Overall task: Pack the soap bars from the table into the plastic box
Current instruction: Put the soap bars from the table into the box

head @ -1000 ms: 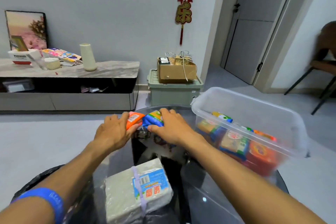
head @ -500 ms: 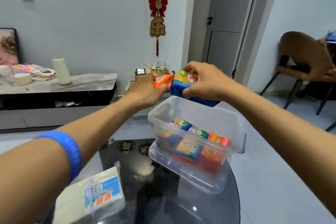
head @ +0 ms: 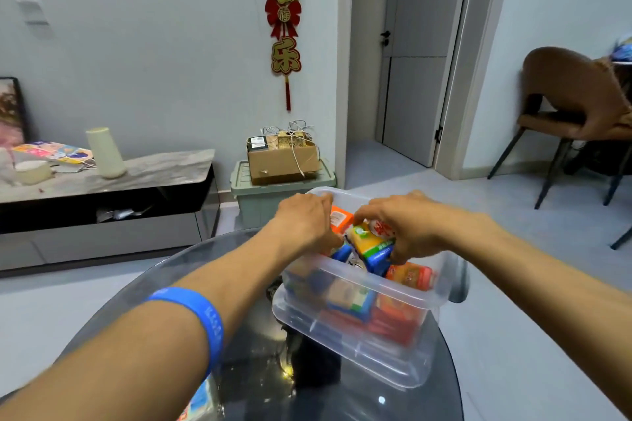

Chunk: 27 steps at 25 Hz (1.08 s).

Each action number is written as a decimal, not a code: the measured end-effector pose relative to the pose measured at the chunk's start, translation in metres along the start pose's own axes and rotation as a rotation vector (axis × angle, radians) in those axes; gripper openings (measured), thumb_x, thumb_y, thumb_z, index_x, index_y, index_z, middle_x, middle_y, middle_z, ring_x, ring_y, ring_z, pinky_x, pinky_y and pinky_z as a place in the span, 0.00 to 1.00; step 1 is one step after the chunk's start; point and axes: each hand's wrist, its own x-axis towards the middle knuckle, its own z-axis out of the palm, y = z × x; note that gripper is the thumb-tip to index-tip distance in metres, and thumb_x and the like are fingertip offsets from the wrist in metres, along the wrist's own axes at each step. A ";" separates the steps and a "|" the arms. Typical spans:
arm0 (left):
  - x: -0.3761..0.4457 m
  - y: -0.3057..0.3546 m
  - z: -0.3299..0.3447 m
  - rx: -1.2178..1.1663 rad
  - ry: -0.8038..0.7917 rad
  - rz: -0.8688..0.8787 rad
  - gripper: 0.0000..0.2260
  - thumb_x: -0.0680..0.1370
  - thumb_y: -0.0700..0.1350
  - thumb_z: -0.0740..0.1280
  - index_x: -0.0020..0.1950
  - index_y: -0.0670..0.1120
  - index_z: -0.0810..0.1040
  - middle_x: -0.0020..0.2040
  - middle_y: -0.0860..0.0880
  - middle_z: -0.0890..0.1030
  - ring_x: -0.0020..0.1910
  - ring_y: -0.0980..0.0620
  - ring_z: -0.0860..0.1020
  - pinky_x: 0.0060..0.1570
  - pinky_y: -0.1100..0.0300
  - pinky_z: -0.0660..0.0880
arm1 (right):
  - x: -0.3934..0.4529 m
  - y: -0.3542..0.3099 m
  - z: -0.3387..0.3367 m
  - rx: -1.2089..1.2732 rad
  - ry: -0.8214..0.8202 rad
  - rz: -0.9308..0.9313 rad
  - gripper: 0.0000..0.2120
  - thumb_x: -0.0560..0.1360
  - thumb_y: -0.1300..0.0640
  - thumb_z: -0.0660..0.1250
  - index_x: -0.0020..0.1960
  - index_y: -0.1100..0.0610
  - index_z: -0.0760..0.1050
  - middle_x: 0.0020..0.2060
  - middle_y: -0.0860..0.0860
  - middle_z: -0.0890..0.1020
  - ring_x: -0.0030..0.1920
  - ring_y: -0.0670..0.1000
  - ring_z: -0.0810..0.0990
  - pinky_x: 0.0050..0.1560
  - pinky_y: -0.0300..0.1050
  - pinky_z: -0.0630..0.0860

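Both hands reach into the clear plastic box [head: 359, 338], which stands on the round glass table [head: 164, 284]. The left hand [head: 304, 222] is closed around an orange soap bar [head: 340, 217], held just above the packed layer at the box's far left corner. Directly beside it, the right hand [head: 407, 225] is clamped on a blue-and-yellow soap bar [head: 371, 246], tilted with its lower end dipping toward the bars below. The two held bars sit nearly touching between the hands. Beneath and nearer than the hands, packed soap bars [head: 352, 297] in orange, red and blue wrappers fill the box floor. A blue wristband [head: 198, 314] circles the left forearm
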 end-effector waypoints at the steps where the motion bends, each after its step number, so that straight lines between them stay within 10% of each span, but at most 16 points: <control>1: 0.001 0.001 0.006 -0.024 -0.055 -0.023 0.25 0.70 0.60 0.68 0.60 0.46 0.71 0.57 0.42 0.80 0.53 0.42 0.78 0.43 0.54 0.69 | 0.006 -0.001 0.007 -0.022 -0.020 -0.024 0.38 0.62 0.49 0.77 0.68 0.38 0.64 0.61 0.45 0.76 0.59 0.53 0.75 0.56 0.54 0.69; 14: -0.013 -0.030 0.019 -0.202 0.158 -0.017 0.13 0.75 0.53 0.61 0.51 0.52 0.83 0.53 0.46 0.80 0.55 0.43 0.72 0.46 0.52 0.61 | 0.040 -0.022 0.035 -0.069 -0.132 -0.214 0.36 0.69 0.52 0.75 0.69 0.33 0.60 0.68 0.44 0.70 0.64 0.53 0.69 0.59 0.56 0.75; 27: -0.116 -0.091 0.005 -0.453 0.130 -0.002 0.19 0.79 0.54 0.61 0.66 0.46 0.73 0.66 0.42 0.74 0.65 0.43 0.69 0.64 0.46 0.68 | -0.013 -0.084 -0.004 0.324 0.336 -0.134 0.17 0.69 0.63 0.66 0.56 0.49 0.78 0.55 0.49 0.81 0.50 0.50 0.78 0.47 0.43 0.71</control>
